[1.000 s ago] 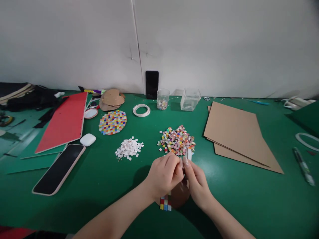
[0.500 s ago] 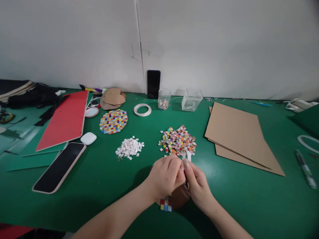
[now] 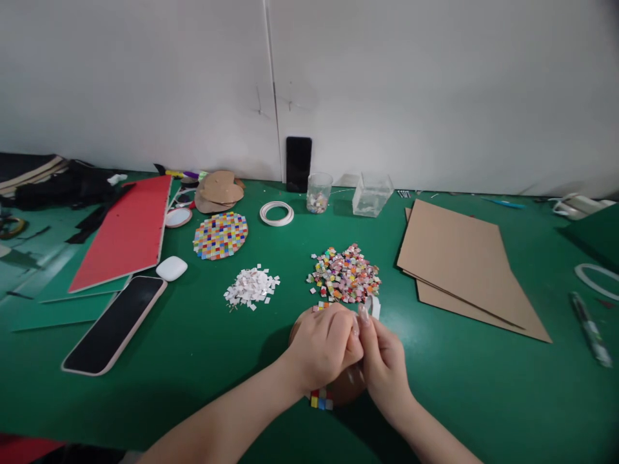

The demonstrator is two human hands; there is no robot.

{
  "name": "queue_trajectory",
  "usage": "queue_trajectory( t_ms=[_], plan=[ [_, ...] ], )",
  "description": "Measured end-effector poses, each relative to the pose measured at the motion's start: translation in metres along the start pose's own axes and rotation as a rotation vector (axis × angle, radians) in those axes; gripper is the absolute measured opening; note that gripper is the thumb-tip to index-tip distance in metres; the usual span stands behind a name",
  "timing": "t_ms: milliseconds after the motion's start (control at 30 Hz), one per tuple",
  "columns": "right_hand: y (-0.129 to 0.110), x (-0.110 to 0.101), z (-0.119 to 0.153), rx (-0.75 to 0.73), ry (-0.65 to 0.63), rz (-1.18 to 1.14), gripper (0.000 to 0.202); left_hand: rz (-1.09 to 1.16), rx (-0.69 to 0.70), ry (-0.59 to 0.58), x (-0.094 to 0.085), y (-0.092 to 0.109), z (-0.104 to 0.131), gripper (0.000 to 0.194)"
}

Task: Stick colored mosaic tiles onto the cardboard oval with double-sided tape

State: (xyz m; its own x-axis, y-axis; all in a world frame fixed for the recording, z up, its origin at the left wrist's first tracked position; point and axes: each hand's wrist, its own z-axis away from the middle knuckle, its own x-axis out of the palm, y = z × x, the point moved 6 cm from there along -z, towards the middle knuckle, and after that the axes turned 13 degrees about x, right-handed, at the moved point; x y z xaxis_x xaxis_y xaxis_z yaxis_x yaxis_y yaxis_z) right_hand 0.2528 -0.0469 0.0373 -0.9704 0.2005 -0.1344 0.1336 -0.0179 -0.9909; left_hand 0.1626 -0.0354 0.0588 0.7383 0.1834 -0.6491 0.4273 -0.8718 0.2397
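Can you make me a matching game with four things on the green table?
Things:
1. Round mosaic
2. Small white case
3. Clear cup
4. Standing phone

Clues:
A. Has little tiles inside
B. Leans on the wall
C. Covered in colourful squares
D. Beside the phone lying flat

Pairs: 1-C, 2-D, 3-A, 4-B
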Motion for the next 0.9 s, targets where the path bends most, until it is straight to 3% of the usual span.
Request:
queue_trajectory(
  t_ms=[300, 667, 800, 900],
  plan=[
    [0.002, -0.003, 0.0, 0.008, 0.046, 0.001, 0.034, 0.076, -0.051, -0.021, -0.001, -0.002, 0.001, 0.015],
    [0.007, -0.008, 0.0, -0.055, 0.073, 0.118, 0.036, 0.343, -0.277, -0.16, 0.008, -0.012, 0.003, 0.019],
    [0.016, -0.007, 0.0, -0.002, 0.057, 0.174, 0.039, 0.454, -0.407, -0.133, 0.008, -0.017, 0.004, 0.025],
    [0.013, -0.008, 0.001, -0.055, 0.087, 0.252, 0.038, 0.518, -0.476, -0.145, 0.009, -0.017, 0.003, 0.027]
  ],
)
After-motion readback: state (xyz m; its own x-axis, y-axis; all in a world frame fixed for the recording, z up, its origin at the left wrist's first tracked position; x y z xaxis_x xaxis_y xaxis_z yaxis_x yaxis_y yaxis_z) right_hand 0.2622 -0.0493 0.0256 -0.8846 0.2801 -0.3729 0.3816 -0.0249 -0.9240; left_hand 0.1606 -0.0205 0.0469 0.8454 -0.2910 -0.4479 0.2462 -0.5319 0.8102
